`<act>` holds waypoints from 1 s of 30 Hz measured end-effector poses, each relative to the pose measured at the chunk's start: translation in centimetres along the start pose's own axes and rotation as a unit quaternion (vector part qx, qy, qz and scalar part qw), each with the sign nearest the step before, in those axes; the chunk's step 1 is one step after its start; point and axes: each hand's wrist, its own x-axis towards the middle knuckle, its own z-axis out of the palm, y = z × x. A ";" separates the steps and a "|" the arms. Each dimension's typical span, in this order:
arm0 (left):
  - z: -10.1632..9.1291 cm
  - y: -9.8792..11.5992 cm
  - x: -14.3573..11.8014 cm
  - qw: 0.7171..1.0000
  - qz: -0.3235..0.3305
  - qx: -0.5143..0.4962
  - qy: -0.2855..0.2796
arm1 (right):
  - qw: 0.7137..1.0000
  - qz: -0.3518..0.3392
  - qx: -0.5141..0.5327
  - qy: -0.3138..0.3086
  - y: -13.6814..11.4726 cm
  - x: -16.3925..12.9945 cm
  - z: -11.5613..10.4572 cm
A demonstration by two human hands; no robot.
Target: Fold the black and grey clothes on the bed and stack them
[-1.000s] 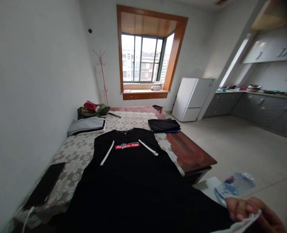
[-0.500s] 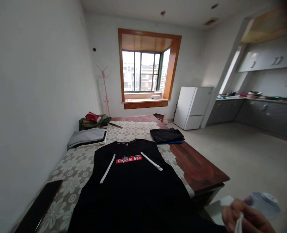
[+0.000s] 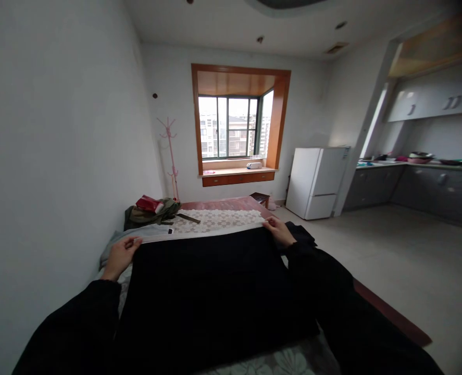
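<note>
Both of my hands hold up the black shirt (image 3: 211, 291) by its white-edged hem, stretched between them over the table. My left hand (image 3: 122, 255) pinches the left corner of the hem, close to a folded grey garment (image 3: 139, 234). At the opposite corner, my right hand (image 3: 278, 232) grips the hem with fingers and thumb pressed together. Just beyond it, a stack of folded dark clothes (image 3: 304, 235) is partly covered by my hand and sleeve. The shirt's printed front is out of sight.
A flower-patterned cloth (image 3: 219, 221) lies on the reddish wooden table (image 3: 395, 312). At the far left sits an olive bag (image 3: 168, 211) with a red item (image 3: 148, 203) on top. A wall runs along the left. A white fridge (image 3: 314, 182) and pink coat stand (image 3: 171, 151) stand farther back.
The shirt lay flat with its red print and white stripes showing; now its hem is lifted toward the far end. My left hand has come into view, and my right hand has moved forward and left.
</note>
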 end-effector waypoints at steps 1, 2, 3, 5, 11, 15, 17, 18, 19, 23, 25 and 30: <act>1.5 -1.0 0.8 1.000 -0.002 0.012 -0.013 | 0.999 0.005 -0.034 0.004 1.2 0.8 1.1; 2.8 -2.1 1.3 0.999 -0.006 0.026 -0.025 | 0.998 0.013 -0.059 0.006 2.2 1.3 2.1; 3.9 -3.0 1.7 0.999 -0.011 0.040 -0.034 | 0.997 0.021 -0.075 0.009 2.9 1.5 2.9; 5.4 -4.2 1.6 0.996 -0.022 0.070 -0.040 | 0.995 0.037 -0.095 0.012 3.7 1.2 4.1; 1.5 -3.2 -5.5 0.981 -0.017 0.142 -0.128 | 0.975 0.015 -0.209 -0.070 3.4 -7.5 0.1; -3.5 -4.0 -15.4 0.931 -0.092 0.249 -0.252 | 0.938 0.087 -0.296 -0.157 2.6 -18.4 -5.5; -4.6 -5.3 -19.4 0.921 -0.143 0.256 -0.256 | 0.927 0.124 -0.307 -0.178 2.2 -22.8 -6.9; -4.8 -5.9 -20.9 0.925 -0.154 0.248 -0.245 | 0.925 0.135 -0.306 -0.180 1.9 -24.3 -7.2; -4.8 -6.4 -22.0 0.932 -0.157 0.233 -0.231 | 0.926 0.139 -0.303 -0.178 1.6 -25.4 -7.1; -4.2 -6.6 -23.9 0.947 -0.194 0.137 -0.217 | 0.945 0.111 -0.268 -0.151 0.6 -26.6 -5.7; -4.1 -6.0 -24.2 0.930 -0.259 0.091 -0.246 | 0.958 0.105 -0.233 -0.128 0.4 -26.5 -5.1; -4.6 -5.1 -24.1 0.913 -0.319 0.016 -0.254 | 0.972 0.189 -0.064 -0.122 0.0 -26.1 -4.6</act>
